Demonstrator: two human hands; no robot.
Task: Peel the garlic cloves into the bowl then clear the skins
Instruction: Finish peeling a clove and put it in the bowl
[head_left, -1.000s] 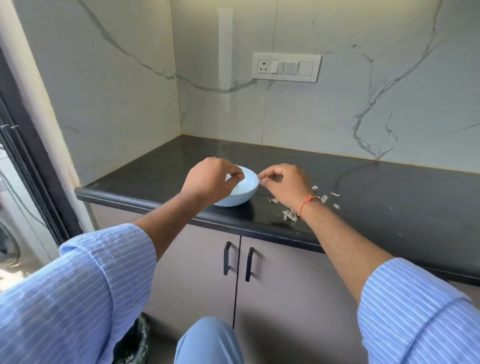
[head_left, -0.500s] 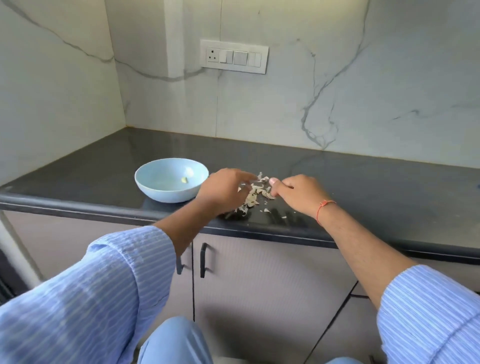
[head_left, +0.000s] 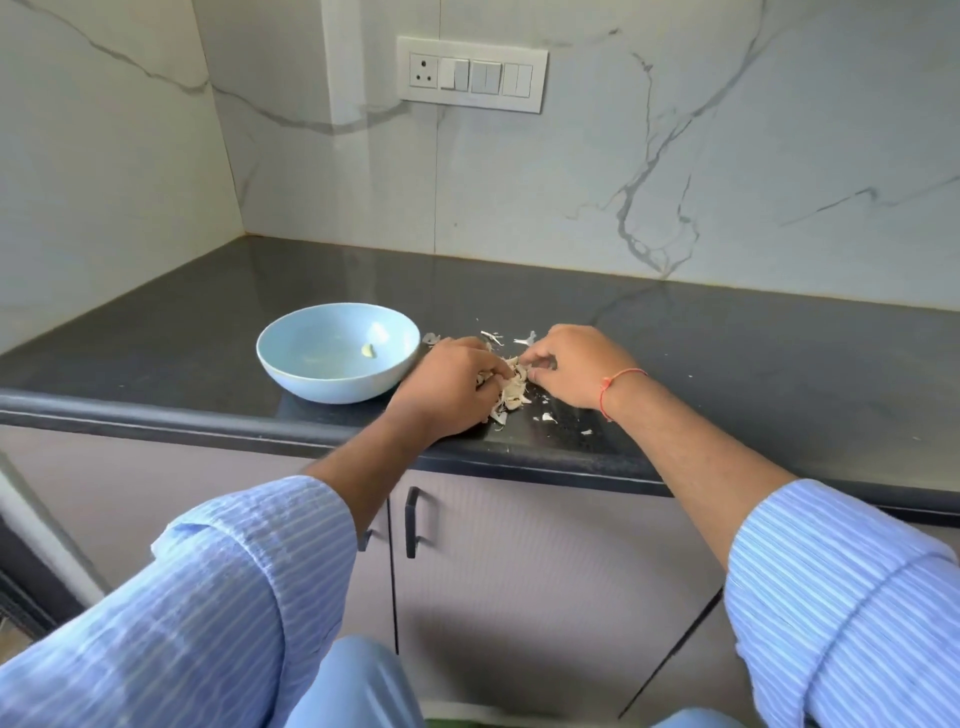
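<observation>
Papery garlic skins (head_left: 511, 387) heaped near tabletop (head_left: 727, 364) front edge, weightless, brittle, apt to scatter | left hand (head_left: 449, 384) and right hand (head_left: 576, 369) curl fingers into heap, gathering; best cupped from both sides | bowl (head_left: 291, 371) at 9 o'clock holds peeled clove (head_left: 368, 351)

A home kitchen: dark stone countertop (head_left: 727, 353) across mid-frame, marble-look wall tiles (head_left: 675, 156) behind, grey cabinet doors (head_left: 519, 571) below, switch panel (head_left: 471, 74) at top centre

The bowl (head_left: 337, 353) blocks the desk (head_left: 779, 364) at center-left of the frame, just beside the skins (head_left: 511, 387); bare desk lies right of frame.
</observation>
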